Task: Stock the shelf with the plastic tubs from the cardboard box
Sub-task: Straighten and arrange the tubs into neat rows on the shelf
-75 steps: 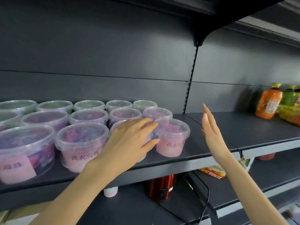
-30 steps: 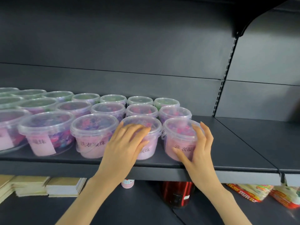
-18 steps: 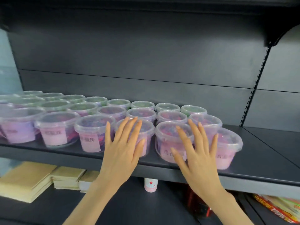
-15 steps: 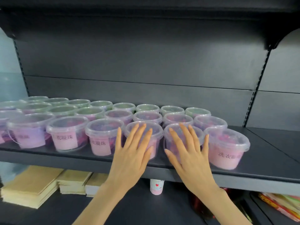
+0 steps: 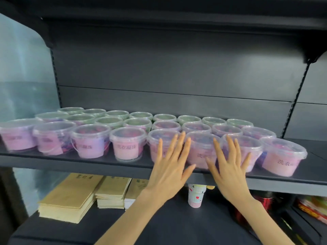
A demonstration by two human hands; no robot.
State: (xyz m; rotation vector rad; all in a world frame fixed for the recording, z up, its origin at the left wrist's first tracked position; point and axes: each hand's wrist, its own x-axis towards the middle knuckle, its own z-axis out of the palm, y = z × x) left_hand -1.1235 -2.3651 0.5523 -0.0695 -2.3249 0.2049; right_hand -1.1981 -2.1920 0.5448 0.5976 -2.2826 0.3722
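Both hands are flat with fingers spread, the left hand (image 5: 169,167) against a front-row tub (image 5: 163,145) and the right hand (image 5: 228,167) against the next tubs (image 5: 200,149), amid three rows of lidded tubs standing on the shelf (image 5: 88,164).

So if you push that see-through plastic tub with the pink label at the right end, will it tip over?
Probably slides: the clear round plastic tub with the pink label looks wider than tall and sits flat on the dark shelf. It looks full of coloured pieces, so maybe heavy for its size. The thin walls might flex if squeezed.
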